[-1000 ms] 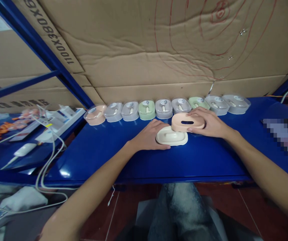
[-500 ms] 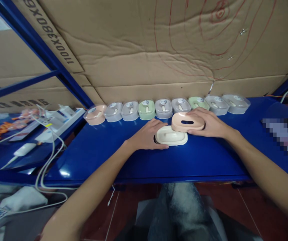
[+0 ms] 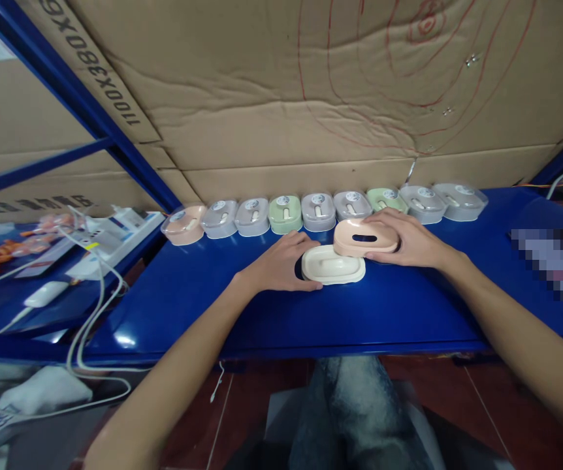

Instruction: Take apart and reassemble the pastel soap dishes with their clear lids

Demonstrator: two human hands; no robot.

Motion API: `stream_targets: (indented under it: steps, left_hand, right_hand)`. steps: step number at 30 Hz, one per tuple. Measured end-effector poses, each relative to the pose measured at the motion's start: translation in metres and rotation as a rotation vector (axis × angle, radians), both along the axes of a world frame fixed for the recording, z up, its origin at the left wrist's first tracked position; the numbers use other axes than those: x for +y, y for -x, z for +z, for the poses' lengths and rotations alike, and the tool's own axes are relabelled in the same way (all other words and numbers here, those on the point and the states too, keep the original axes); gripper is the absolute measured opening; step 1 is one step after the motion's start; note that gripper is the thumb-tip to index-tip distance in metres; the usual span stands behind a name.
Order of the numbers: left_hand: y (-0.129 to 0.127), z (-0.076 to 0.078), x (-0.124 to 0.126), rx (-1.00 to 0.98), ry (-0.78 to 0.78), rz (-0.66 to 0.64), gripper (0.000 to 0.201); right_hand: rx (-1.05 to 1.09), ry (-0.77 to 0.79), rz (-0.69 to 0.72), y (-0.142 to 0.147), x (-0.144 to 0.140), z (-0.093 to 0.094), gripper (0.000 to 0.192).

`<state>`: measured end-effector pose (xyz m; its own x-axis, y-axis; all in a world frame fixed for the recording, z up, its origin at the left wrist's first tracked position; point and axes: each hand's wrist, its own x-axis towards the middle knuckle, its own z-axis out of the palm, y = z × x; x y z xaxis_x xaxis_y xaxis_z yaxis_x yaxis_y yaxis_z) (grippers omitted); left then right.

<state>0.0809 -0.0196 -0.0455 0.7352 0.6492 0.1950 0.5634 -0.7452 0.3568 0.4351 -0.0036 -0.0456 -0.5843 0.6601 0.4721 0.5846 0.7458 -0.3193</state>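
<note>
My left hand [image 3: 281, 264] rests on the blue table [image 3: 203, 307] with its fingertips against the left end of a cream oval tray [image 3: 334, 267]. My right hand [image 3: 409, 240] grips a peach oval piece [image 3: 366, 237] with a slot in its top, held just above and behind the cream tray's right side and overlapping it. Both pieces lie near the table's middle.
Several lidded soap boxes in peach [image 3: 184, 224], grey [image 3: 318, 210] and green [image 3: 285, 213] line the table's back edge against a cardboard wall [image 3: 311, 98]. White power strips and cables [image 3: 100, 245] lie on the left shelf. A blurred patch [image 3: 553, 261] sits at right.
My left hand has slid slightly left along the cream tray's end. The right hand and peach piece have barely moved.
</note>
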Motion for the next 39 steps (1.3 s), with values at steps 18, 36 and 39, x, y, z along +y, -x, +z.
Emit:
stream_targets:
  steps: [18,36,39]
  left_hand:
    - [-0.003,-0.004,0.001,-0.159,0.089,0.108,0.136]
    - [-0.007,0.001,-0.003,-0.226,-0.021,0.058,0.081]
    - [-0.006,0.002,-0.003,-0.210,-0.021,0.060,0.081]
  right_hand:
    - [0.086,-0.038,0.097,0.032,-0.021,-0.003,0.059]
    - [-0.034,-0.081,0.175,0.043,-0.024,-0.011,0.053]
    - [-0.040,-0.081,0.183,0.044,-0.024,-0.012,0.053]
